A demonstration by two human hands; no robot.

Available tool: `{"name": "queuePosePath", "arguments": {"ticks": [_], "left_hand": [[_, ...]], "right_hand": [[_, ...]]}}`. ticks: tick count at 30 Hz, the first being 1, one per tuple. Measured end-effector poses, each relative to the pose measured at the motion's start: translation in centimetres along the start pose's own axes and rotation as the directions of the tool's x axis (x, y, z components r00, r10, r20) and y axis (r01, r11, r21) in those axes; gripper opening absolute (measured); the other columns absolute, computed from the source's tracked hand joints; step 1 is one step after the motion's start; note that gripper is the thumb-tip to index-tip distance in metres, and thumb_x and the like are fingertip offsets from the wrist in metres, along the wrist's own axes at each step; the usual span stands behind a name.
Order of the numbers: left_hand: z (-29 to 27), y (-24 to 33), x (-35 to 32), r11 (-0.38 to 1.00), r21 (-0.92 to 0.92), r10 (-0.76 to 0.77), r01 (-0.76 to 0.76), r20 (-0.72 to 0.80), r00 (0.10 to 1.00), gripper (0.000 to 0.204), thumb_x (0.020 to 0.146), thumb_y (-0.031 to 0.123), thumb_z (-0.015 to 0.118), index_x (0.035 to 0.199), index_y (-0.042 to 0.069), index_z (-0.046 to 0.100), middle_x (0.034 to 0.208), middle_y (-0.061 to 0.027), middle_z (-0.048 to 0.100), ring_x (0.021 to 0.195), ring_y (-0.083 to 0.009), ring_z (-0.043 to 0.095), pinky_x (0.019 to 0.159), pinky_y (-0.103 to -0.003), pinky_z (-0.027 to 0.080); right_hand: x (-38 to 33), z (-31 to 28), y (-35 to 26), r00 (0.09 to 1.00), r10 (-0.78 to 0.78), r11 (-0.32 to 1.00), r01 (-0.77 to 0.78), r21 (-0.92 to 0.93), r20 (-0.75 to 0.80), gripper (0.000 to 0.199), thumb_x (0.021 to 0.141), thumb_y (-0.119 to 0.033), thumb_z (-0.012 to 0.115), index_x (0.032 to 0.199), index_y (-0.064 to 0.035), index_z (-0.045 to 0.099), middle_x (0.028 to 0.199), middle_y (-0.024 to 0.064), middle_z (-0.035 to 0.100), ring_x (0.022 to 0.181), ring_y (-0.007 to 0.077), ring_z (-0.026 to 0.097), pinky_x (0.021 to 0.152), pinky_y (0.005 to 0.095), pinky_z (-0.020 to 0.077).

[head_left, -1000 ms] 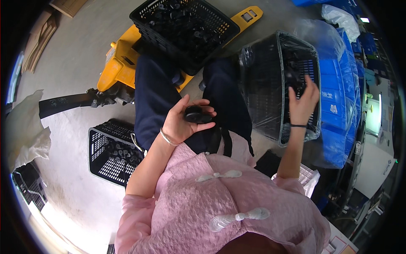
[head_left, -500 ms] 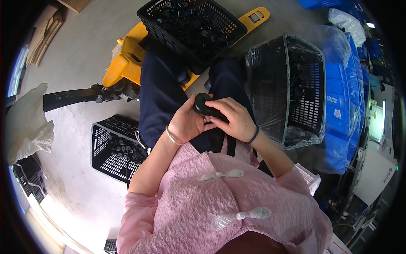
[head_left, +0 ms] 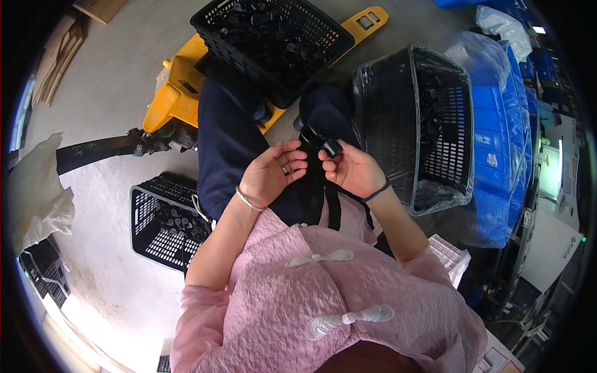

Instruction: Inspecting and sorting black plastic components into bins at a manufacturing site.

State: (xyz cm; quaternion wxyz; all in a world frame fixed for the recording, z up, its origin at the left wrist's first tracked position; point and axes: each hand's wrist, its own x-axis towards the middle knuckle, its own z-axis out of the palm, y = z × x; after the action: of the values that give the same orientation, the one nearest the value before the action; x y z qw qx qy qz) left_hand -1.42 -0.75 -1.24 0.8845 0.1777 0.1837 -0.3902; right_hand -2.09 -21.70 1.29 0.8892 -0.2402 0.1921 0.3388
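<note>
Over my lap, my right hand (head_left: 360, 173) pinches a small black plastic part (head_left: 332, 148) by its short stem end. The part's rounder end points away to the upper left and blends into the dark trousers behind it. My left hand (head_left: 268, 176) is beside it, palm turned up and fingers loosely bent, holding nothing. A narrow gap separates its fingertips from the part. Straight ahead, a black crate (head_left: 272, 76) holds many similar black parts (head_left: 273, 34).
A yellow pallet jack (head_left: 178, 96) carries the far crate. At left stands a smaller black crate (head_left: 163, 253) with more parts. At right are a plastic-wrapped black crate (head_left: 385, 133) and blue bins (head_left: 491, 155). Crumpled sheeting (head_left: 38, 193) hangs by the jack's handle.
My hands have come apart. The black part has left my left palm and is now turned, stem toward me, in my right fingers. The whole view has shifted slightly.
</note>
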Motion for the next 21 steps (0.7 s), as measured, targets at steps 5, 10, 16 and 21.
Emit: {"name": "queuePosePath", "arguments": {"ticks": [5,10,16,21], "left_hand": [[-0.1,0.0,-0.1,1.0,0.017,0.008,-0.008,-0.002,1.0,0.034,0.089,0.028,0.042,0.108,0.002,0.051,0.096,-0.0094,0.057,0.088,-0.0202,0.054,0.082,-0.033,0.042],[0.0,0.0,-0.1,0.999,0.032,0.004,-0.004,-0.028,1.0,0.033,0.088,0.028,0.042,0.107,0.002,0.051,0.095,-0.0091,0.057,0.087,-0.0195,0.054,0.081,-0.032,0.042],[-0.2,0.0,0.0,1.0,0.03,-0.003,0.004,-0.025,1.0,0.032,0.088,0.027,0.043,0.106,0.003,0.053,0.095,-0.0087,0.058,0.086,-0.0188,0.054,0.081,-0.032,0.042],[-0.4,0.1,0.0,0.999,0.033,-0.009,0.01,-0.034,0.999,0.032,0.088,0.027,0.043,0.106,0.003,0.053,0.095,-0.0087,0.058,0.085,-0.0188,0.054,0.081,-0.032,0.042]], "right_hand": [[0.8,1.3,0.0,0.988,-0.014,0.998,0.024,0.065,-0.157,0.027,0.092,-0.023,0.039,0.096,-0.001,0.053,0.094,0.0099,0.058,0.074,0.0142,0.053,0.068,0.0273,0.0423],[0.8,1.8,-0.1,0.996,0.001,0.983,0.015,0.182,-0.087,0.03,0.091,-0.022,0.037,0.103,0.0019,0.05,0.086,0.0068,0.057,0.069,0.0136,0.05,0.065,0.0269,0.0399],[0.4,1.4,0.1,0.987,0.035,0.958,-0.077,0.276,0.156,0.044,0.087,-0.024,0.03,0.118,0.005,0.043,0.058,-0.0004,0.041,0.052,0.0106,0.035,0.054,0.0238,0.0302],[0.4,1.1,0.1,0.964,0.046,0.933,-0.135,0.332,0.263,0.04,0.087,-0.025,0.031,0.109,0.0035,0.049,0.057,-0.0004,0.04,0.051,0.0104,0.034,0.052,0.024,0.0285]]}}
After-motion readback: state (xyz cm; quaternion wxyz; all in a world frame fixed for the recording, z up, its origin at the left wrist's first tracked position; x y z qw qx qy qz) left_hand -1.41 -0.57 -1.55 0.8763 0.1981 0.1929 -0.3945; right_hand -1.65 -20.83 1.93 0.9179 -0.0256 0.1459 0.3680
